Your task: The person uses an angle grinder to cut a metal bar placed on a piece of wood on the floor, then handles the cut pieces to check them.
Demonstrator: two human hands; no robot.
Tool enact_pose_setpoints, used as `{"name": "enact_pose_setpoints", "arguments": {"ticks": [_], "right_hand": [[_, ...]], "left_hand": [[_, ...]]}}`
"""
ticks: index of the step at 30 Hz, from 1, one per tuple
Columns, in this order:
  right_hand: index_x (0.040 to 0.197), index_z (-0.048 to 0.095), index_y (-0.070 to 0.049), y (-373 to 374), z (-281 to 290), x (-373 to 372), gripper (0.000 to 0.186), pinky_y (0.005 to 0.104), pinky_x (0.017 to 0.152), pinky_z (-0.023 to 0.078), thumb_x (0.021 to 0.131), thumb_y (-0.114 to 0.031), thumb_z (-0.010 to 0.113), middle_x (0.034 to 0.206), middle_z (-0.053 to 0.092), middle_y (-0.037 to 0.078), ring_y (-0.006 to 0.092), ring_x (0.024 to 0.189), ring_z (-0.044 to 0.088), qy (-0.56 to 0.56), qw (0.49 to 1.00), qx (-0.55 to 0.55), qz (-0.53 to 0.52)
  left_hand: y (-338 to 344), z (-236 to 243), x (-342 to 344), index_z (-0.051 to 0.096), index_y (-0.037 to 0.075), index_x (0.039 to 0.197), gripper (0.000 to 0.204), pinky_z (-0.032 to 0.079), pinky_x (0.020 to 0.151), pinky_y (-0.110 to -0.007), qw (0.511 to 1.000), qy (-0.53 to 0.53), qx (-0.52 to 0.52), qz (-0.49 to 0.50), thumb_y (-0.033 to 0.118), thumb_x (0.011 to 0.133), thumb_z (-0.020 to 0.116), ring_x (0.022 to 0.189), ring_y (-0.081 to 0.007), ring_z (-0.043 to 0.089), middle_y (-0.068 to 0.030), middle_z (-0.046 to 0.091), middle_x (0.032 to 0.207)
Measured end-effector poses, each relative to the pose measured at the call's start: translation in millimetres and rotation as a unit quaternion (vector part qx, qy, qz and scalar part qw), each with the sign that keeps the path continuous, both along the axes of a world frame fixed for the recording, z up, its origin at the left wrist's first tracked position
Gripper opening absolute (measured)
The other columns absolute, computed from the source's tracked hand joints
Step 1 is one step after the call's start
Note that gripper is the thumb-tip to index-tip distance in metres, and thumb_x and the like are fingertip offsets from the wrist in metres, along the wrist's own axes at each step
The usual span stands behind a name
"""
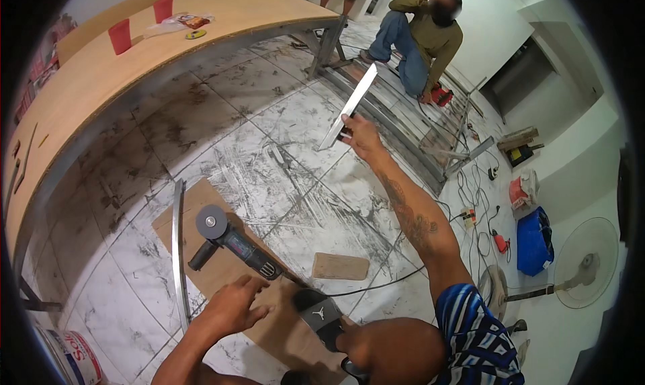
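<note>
My right hand [363, 138] is stretched out ahead and closed around the lower part of a short, shiny metal bar [355, 103] with slanted ends. The bar is held tilted above the tiled floor. Low and to the left, my left hand [234, 307] has its fingers apart and grips nothing. Just beyond its fingertips an angle grinder [243, 249] lies on a sheet of brown cardboard [279, 323], its grey disc [211, 222] pointing away from me. A long, thin metal bar [178, 250] rests along the cardboard's left side.
A wooden block [340, 266] lies by my sandalled foot [319, 318]. A wooden table [248, 9] with red cups [119, 37] curves along the left. A person [423, 42] crouches on a metal frame [403, 119] at the back. Cables [474, 200], a blue bag [535, 242] and a fan [586, 263] stand right.
</note>
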State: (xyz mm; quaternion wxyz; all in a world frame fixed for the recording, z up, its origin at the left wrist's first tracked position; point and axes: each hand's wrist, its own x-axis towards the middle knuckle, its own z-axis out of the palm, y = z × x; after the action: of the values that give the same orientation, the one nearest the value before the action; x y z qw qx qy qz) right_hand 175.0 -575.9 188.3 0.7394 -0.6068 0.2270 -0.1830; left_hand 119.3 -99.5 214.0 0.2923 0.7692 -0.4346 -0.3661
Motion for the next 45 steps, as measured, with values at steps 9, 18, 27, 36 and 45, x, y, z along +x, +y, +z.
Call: {"name": "enact_pose_setpoints", "arguments": {"ticks": [9, 18, 27, 36, 45], "right_hand": [[0.124, 0.051, 0.003, -1.8, -16.8, -20.0, 0.037, 0.0461, 0.098, 0.05, 0.099, -0.022, 0.059, 0.114, 0.061, 0.014, 0.0262, 0.112, 0.06, -0.005, 0.999, -0.008, 0.05], [0.123, 0.056, 0.004, 101.5, -14.1, -27.9, 0.04, 0.0403, 0.09, 0.055, 0.097, -0.025, 0.062, 0.11, 0.066, 0.013, 0.0243, 0.105, 0.065, 0.107, 0.975, -0.061, 0.182], [0.104, 0.059, 0.0, 304.6, -44.9, -68.6, 0.044, 0.0446, 0.073, 0.054, 0.075, -0.024, 0.082, 0.093, 0.068, 0.019, 0.0366, 0.083, 0.068, 0.083, 0.898, -0.394, 0.177], [0.098, 0.052, 0.002, 359.7, -58.0, -76.9, 0.045, 0.0463, 0.069, 0.052, 0.076, -0.024, 0.082, 0.086, 0.065, 0.02, 0.038, 0.079, 0.066, 0.1, 0.888, -0.372, 0.252], [0.11, 0.069, 0.004, 302.6, -76.5, -10.1, 0.05, 0.0252, 0.061, 0.047, 0.081, -0.036, 0.08, 0.085, 0.066, 0.005, 0.0089, 0.077, 0.06, 0.194, 0.791, 0.031, 0.579]], "left_hand": [[16.9, -1.5, 16.3, 0.058, 0.002, 0.123, 0.049, 0.054, 0.083, -0.041, 1.0, -0.001, 0.019, 0.008, 0.025, 0.083, 0.076, 0.096, -0.031, 0.067, -0.0184, 0.065, 0.109], [0.8, -15.1, 39.1, 0.06, -0.002, 0.119, 0.04, 0.053, 0.083, -0.034, 0.973, -0.008, -0.13, 0.192, 0.017, 0.086, 0.074, 0.092, -0.0225, 0.067, -0.0153, 0.067, 0.102], [-20.8, -38.8, 47.7, 0.049, -0.009, 0.129, 0.056, 0.052, 0.088, -0.033, 0.852, 0.081, -0.208, 0.473, 0.022, 0.089, 0.073, 0.098, -0.0195, 0.064, -0.0143, 0.067, 0.104], [16.9, -72.9, 47.2, 0.06, -0.008, 0.105, 0.047, 0.052, 0.062, -0.033, 0.843, 0.06, -0.205, 0.495, 0.025, 0.079, 0.082, 0.072, -0.0203, 0.068, -0.0168, 0.069, 0.083], [50.9, -53.2, 49.4, 0.061, -0.004, 0.098, 0.055, 0.054, 0.056, -0.027, 0.81, 0.291, -0.034, 0.509, 0.05, 0.09, 0.068, 0.064, -0.0162, 0.065, -0.0118, 0.065, 0.081]]}}
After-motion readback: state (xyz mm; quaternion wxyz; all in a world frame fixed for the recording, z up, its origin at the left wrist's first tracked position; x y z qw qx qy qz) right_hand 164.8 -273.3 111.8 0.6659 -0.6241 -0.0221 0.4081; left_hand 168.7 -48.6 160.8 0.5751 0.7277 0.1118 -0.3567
